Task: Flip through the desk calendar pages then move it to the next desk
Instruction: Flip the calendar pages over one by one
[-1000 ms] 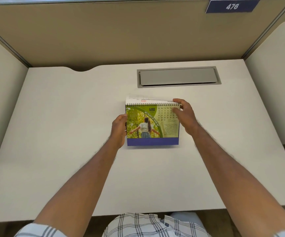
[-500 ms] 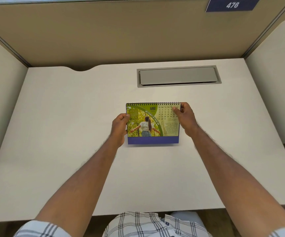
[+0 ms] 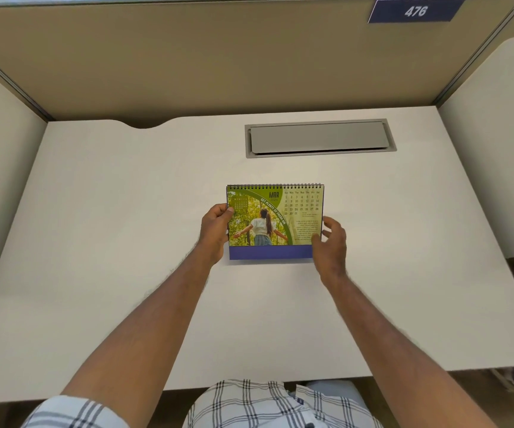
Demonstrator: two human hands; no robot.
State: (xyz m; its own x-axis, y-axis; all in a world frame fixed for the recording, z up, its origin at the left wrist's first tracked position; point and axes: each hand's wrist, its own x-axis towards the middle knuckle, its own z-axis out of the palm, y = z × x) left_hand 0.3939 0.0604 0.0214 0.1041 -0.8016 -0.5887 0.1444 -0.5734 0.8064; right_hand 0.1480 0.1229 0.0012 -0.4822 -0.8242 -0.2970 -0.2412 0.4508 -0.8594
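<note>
- Single head-worn wide-angle view, looking forward and steeply down from above the seated person's lap.
- Faces the tan back partition (image 3: 188,66), which lies beyond the fingers (image 3: 220,211).
- Near range: both forearms span the lower frame; the white rectangular desk top (image 3: 126,242) fills the middle.
- No second view shares the scene.

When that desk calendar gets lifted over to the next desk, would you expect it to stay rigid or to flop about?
The desk calendar probably lifts as a fairly stiff, light piece: it stands tent-like on a card base. Its pages hang only from the spiral binding, so they may swing or flip if tilted. The left hand grips one edge; supporting both sides likely keeps it steady.
</note>
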